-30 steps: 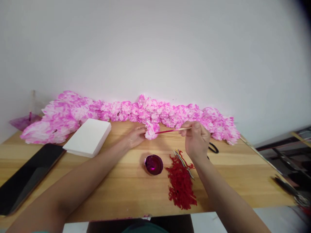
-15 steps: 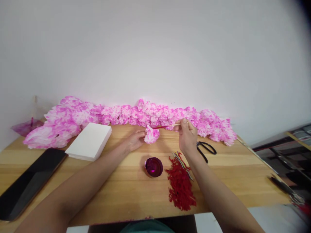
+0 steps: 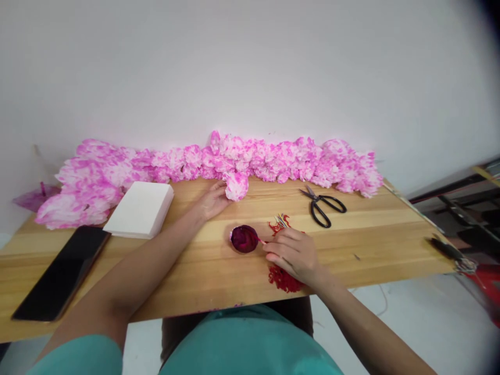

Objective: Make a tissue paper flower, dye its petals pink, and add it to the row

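Observation:
My left hand (image 3: 214, 200) pinches a pink-and-white ruffled flower (image 3: 236, 186), held over the table in front of the long row of similar flowers (image 3: 187, 162). My right hand (image 3: 294, 252) is closed on a thin stick (image 3: 262, 241), whose far end dips into a small cup of dark magenta liquid (image 3: 244, 239). Beneath my right hand lies a bundle of red fuzzy strands (image 3: 284, 279), partly covered by it.
Black-handled scissors (image 3: 322, 205) lie open on the wooden table (image 3: 371, 234), right of centre. A white block of paper (image 3: 139, 209) and a black phone-like slab (image 3: 62, 273) lie at the left. Metal tools (image 3: 455, 254) sit at the right edge.
My right hand has come down from the flower to the cup, bringing the stick's end into it. The scissors are now uncovered. The view has tilted downward.

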A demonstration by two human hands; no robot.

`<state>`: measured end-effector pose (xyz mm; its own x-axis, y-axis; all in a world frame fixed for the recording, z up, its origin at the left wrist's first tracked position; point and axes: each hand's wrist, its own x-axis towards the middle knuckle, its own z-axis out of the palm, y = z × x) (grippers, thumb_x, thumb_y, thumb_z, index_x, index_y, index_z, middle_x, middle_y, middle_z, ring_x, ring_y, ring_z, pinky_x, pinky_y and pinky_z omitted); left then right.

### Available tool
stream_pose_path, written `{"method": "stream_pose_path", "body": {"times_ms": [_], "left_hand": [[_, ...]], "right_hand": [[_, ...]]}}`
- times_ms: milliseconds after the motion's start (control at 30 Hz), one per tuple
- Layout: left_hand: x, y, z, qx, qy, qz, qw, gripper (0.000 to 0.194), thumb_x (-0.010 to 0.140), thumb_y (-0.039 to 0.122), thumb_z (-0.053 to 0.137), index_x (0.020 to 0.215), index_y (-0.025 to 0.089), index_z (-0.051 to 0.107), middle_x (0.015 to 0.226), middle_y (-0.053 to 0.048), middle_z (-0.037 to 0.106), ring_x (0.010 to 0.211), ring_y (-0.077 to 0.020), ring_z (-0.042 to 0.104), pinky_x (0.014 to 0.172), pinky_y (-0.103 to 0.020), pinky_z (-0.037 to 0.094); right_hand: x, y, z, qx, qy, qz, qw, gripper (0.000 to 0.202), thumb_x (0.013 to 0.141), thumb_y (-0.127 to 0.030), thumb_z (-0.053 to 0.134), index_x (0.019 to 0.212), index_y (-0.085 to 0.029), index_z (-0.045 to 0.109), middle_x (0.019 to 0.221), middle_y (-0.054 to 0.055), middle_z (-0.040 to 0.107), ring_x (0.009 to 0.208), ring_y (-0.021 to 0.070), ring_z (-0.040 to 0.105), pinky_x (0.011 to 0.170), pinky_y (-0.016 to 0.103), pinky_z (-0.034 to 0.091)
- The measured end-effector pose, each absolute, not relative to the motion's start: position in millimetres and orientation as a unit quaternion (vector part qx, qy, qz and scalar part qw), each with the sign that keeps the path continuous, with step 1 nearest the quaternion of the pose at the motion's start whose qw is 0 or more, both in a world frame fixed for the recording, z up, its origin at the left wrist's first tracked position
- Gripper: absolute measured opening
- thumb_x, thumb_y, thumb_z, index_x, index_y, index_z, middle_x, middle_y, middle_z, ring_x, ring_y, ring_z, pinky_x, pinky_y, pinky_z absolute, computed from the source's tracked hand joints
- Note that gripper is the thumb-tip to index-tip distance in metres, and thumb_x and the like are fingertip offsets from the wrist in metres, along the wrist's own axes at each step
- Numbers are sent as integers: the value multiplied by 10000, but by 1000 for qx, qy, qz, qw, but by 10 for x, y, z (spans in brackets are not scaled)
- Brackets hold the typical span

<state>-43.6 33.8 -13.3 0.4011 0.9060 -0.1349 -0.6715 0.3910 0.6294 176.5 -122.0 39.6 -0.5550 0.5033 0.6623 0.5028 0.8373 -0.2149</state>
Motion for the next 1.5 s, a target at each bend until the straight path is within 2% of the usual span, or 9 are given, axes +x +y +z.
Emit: {"method": "stream_pose_path", "body": {"times_ms": [333, 500, 733, 900, 1033, 1167, 1267, 1400, 1500], "left_hand": [[-442, 328, -114, 235, 262, 500, 791, 271, 696, 14, 764, 890, 169, 656, 805, 8, 689, 754, -116, 651, 759, -264, 527], [-430, 347, -149, 228, 263, 505, 790, 435, 701, -48, 716, 1054, 200, 665, 873, -4, 713, 818, -128, 677, 844, -281, 543], [-453, 350, -150, 249, 243, 479, 806, 457, 727, -58, 677, 1122, 171, 660, 1082, -71, 714, 1007, -168, 672, 980, -351, 527], [-430, 340, -106, 251, 254, 478, 803, 449, 718, -64, 673, 1102, 169, 669, 1021, -48, 711, 907, -147, 668, 952, -352, 541], [-421, 324, -87, 241, 257, 487, 799, 390, 700, -54, 693, 1030, 152, 681, 978, -38, 710, 881, -123, 664, 933, -287, 536], [-439, 312, -96, 260, 255, 480, 798, 391, 660, -30, 741, 998, 157, 681, 1018, -60, 714, 994, -173, 673, 979, -329, 521], [-445, 315, -123, 268, 244, 488, 794, 374, 658, -1, 769, 985, 158, 684, 1029, -68, 717, 1034, -191, 669, 995, -343, 512], [-439, 343, -172, 269, 246, 496, 788, 394, 658, 19, 793, 1016, 146, 688, 963, -53, 720, 920, -157, 673, 952, -312, 520], [-442, 366, -212, 267, 245, 495, 790, 396, 654, 12, 793, 1015, 138, 690, 951, -53, 719, 877, -142, 663, 910, -288, 521]], "right_hand": [[1678, -1254, 98, -261, -908, -54, 325, 172, 935, -199, 647, 1105, -176, 637, 694, -17, 652, 662, 141, 555, 568, 296, 408], [1665, -1210, 181, -248, -922, -41, 295, 156, 964, -151, 571, 1099, -170, 646, 698, -6, 645, 717, 155, 573, 587, 300, 400], [1900, -1188, 423, -226, -952, -2, 207, 385, 958, -61, 488, 1319, -166, 570, 754, 5, 654, 731, 162, 577, 698, 322, 472], [2172, -869, 584, -297, -909, 30, 289, 306, 963, -210, 567, 1258, -248, 640, 850, 42, 714, 762, 188, 607, 651, 322, 470], [2051, -308, 495, -376, -855, 61, 352, 204, 968, -268, 561, 1110, -274, 707, 922, 53, 734, 860, 219, 641, 767, 363, 491], [1734, 141, 323, -397, -859, 111, 304, 205, 900, -126, 574, 1021, -205, 719, 1025, 95, 733, 949, 240, 643, 822, 358, 474], [1563, 273, 227, -408, -852, 142, 296, 230, 869, -79, 553, 994, -186, 714, 966, 91, 726, 923, 232, 632, 814, 332, 452], [1487, 292, 141, -383, -837, 171, 351, 191, 886, -126, 552, 999, -173, 699, 932, 85, 713, 882, 222, 614, 788, 316, 429], [1470, 283, 91, -361, -833, 163, 385, 138, 901, -156, 536, 885, -169, 672, 845, 70, 675, 812, 213, 583, 746, 312, 409]]}}
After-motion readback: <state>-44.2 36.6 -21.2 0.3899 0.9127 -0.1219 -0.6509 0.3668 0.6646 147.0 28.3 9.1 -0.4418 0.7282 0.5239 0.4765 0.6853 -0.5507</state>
